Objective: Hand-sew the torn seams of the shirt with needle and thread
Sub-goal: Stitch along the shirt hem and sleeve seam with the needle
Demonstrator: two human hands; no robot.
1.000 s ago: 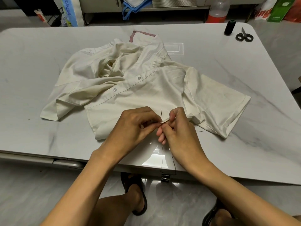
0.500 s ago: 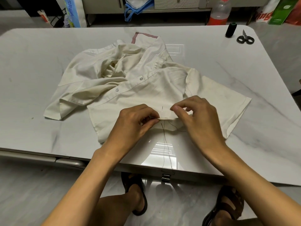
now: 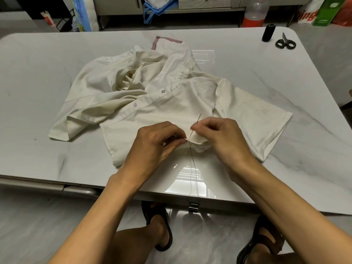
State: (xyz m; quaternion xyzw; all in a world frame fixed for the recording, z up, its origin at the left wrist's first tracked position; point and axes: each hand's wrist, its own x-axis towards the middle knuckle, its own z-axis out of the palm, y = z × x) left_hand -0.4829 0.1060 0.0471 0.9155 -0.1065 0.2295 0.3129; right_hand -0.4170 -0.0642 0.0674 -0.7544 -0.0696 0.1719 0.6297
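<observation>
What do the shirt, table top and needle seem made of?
Shirt: thin woven cloth, probably cotton, matte cream; it creases softly. Table top: glossy veined stone or stone-look laminate; it mirrors lights. Needle: thin, pale, likely steel, too small to be sure.

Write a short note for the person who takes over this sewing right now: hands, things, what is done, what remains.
Left hand pinches the folded edge of the shirt at the seam.
Right hand pinches the needle, which stands through that fold, tip pointing away.
Dark thread hangs from the fold over the near edge of the table.
Black spool and scissors lie at the far right corner.
Done: a stitch is under way; how much seam is closed cannot be seen.
Left: pull the needle through, go on stitching, knot, cut.
</observation>
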